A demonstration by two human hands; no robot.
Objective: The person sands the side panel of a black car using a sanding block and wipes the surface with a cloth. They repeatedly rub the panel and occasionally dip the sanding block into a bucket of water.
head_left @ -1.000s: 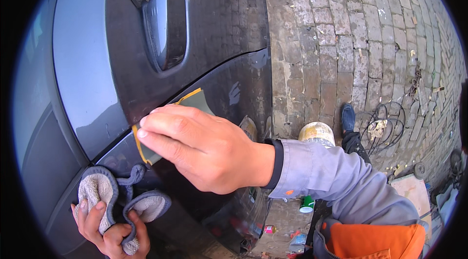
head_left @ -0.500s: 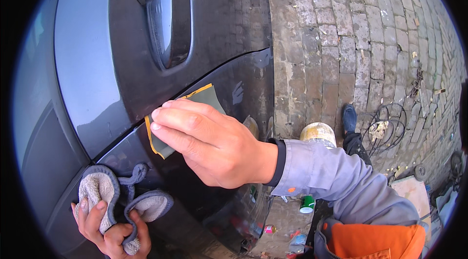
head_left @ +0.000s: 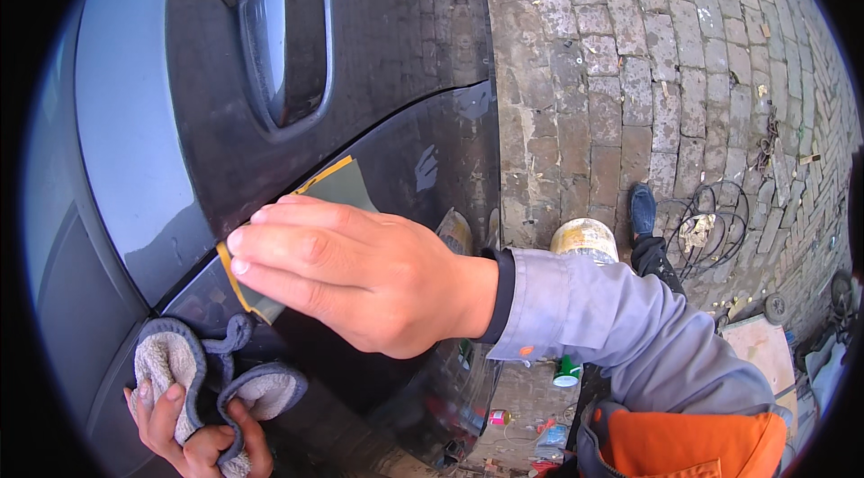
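My right hand point(head_left: 364, 275) lies flat over a grey-green sheet of sandpaper point(head_left: 345, 189) with yellow edges, its fingers together and pressing it to the dark car panel point(head_left: 454, 140). The sheet sticks out above and below the fingers and sits by the seam between two panels. At the lower left, my left hand point(head_left: 202, 446) grips a bunched grey fleece cloth point(head_left: 165, 363) with dark blue trim, close against the car body. Above my right hand, the car's door handle point(head_left: 301, 37) is set in its recess.
Grey brick paving point(head_left: 643, 55) runs along the right of the car. On it stand a stained bucket point(head_left: 585, 239) and a green can point(head_left: 566, 372), near a foot in a dark blue shoe point(head_left: 643, 208) and a coil of black cable point(head_left: 720, 235).
My right hand and the sandpaper have slid left and slightly down along the panel seam. The whole car has shifted a little left in view; my left hand still grips the cloth.
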